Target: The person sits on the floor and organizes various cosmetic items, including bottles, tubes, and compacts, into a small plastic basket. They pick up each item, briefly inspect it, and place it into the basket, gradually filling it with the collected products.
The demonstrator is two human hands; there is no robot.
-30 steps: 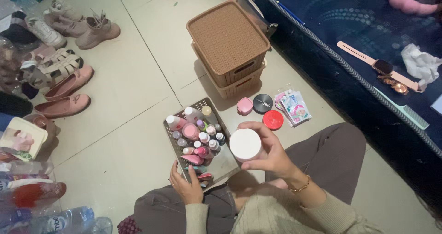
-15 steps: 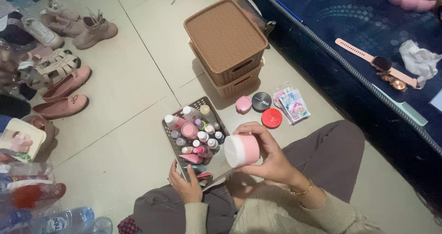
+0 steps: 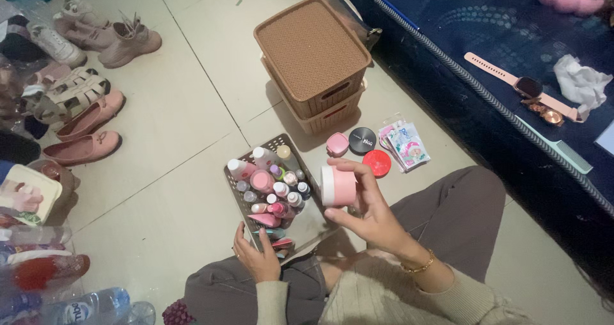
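Note:
My right hand (image 3: 368,213) grips a pink jar with a white lid (image 3: 338,185), tipped on its side above the right part of a grey slotted tray (image 3: 280,141). The tray sits on the tiled floor and holds several small bottles and tubes (image 3: 272,187), mostly pink and white. My left hand (image 3: 257,255) rests on the tray's near edge, fingers on the rim beside a teal and pink tube. My knees in brown trousers frame the tray.
Two stacked brown woven boxes (image 3: 313,56) stand beyond the tray. A pink compact (image 3: 338,144), a black compact (image 3: 362,141), a red lid (image 3: 378,162) and sachets (image 3: 404,146) lie to their right. Shoes (image 3: 89,117) line the left. A dark mattress (image 3: 511,88) carries a pink watch.
My right hand has turned the jar from lid-up to lying sideways and moved it slightly up and away. My left hand has stayed on the tray.

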